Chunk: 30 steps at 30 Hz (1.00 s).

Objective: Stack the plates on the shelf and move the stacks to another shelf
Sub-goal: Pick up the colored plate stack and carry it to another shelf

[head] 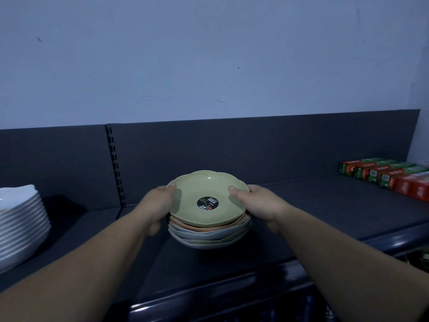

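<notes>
1. Left forearm (pixel 81 263) and right forearm (pixel 348 256), both bare, enter from the bottom edge and converge toward the centre.
2. Front rail (pixel 232 296) of the dark shelf (pixel 325 205) runs across beneath the forearms.
3. Left hand (pixel 157 205) grips the left side of the stack of plates (pixel 209 231): thumb over the upper rim, fingers curled down the side.
4. Right hand (pixel 262 203) grips the right side in the same manner, with the thumb pressed on the rim.
5. Stack position: centre of the shelf, between the two hands. Whether it rests on the surface or is raised just above it cannot be told.
6. Top plate (pixel 209 189) is pale green with a scalloped edge and carries a round black sticker (pixel 208 202). The plates below show orange, white and green rims.
7. White plates (pixel 21 219) stand stacked at the far left, well apart from the held stack.
8. Red-and-green boxes (pixel 390 177) lie in a row at the far right.
9. Back panel (pixel 255 147) with a slotted upright (pixel 115 163) closes the shelf; a pale wall (pixel 209 54) rises behind it
</notes>
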{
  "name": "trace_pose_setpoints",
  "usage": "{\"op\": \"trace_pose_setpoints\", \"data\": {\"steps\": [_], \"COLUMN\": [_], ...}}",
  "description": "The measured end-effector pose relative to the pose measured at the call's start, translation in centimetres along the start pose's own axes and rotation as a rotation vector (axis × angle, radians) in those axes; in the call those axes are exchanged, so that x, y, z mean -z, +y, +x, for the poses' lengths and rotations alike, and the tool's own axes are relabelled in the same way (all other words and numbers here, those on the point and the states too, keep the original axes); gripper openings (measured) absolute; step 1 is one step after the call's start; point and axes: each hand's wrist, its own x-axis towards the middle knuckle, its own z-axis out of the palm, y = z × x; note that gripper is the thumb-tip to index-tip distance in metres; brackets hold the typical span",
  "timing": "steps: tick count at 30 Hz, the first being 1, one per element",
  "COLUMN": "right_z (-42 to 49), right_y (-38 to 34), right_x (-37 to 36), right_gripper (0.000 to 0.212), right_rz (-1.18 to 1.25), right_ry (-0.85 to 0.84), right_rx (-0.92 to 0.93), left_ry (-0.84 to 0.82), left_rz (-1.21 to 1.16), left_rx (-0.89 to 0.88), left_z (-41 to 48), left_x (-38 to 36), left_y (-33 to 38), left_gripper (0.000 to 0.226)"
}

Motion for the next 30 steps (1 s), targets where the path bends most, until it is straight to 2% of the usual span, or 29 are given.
{"op": "trace_pose_setpoints", "data": {"steps": [2, 7, 9, 12, 13, 15, 18, 20, 24, 27, 28, 30], "right_z": [0.3, 0.4, 0.4, 0.6, 0.4, -0.4, -0.4, -0.3, 0.1, 0.8, 0.5, -0.9], "right_y": [-0.4, -2.6, -3.8, -4.2, -4.1, -3.9, -2.7, -2.3, -1.7, -0.8, -1.0, -1.4], "right_x": [-0.3, -0.4, -0.5, -0.4, -0.4, -0.5, -0.2, 0.0, -0.3, 0.0, 0.1, -0.2], "right_gripper": [0.035, 0.042, 0.054, 0.088, 0.094, 0.090, 0.070, 0.067, 0.080, 0.107, 0.110, 0.098], "right_rz": [0.035, 0.118, 0.105, 0.048, 0.031, -0.006, -0.030, -0.009, 0.026, 0.056, 0.072, 0.090], "right_ry": [0.012, 0.031, 0.040, 0.087, 0.084, 0.072, 0.049, 0.055, 0.041, 0.022, 0.004, 0.023], "right_rx": [-0.013, 0.013, 0.016, 0.011, 0.002, -0.031, -0.045, -0.046, -0.040, -0.026, -0.027, -0.012], "left_ry": [0.041, 0.119, 0.120, 0.114, 0.112, 0.105, 0.090, 0.093, 0.103, 0.097, 0.095, 0.107], "left_rz": [-0.090, -0.164, -0.165, -0.125, -0.110, -0.089, -0.072, -0.050, 0.013, 0.058, 0.070, 0.066], "left_rx": [0.004, -0.022, -0.007, 0.017, 0.019, 0.030, 0.043, 0.039, 0.034, 0.037, 0.030, -0.008], "left_z": [0.1, -0.6, -0.8, -1.7, -2.0, -2.4, -2.6, -2.7, -2.9, -3.0, -3.0, -2.9], "left_x": [-0.6, -1.0, -0.7, -0.6, -0.6, -0.8, -1.2, -1.4, -1.3, -0.8, -0.6, -0.5], "left_y": [0.1, 0.8, 1.1, 1.4, 1.4, 1.1, 0.4, 0.1, -0.5, -0.5, -0.5, -0.6], "left_gripper": [0.035, 0.021, 0.019, 0.015, 0.014, 0.013, 0.015, 0.013, 0.020, 0.023, 0.026, 0.037]}}
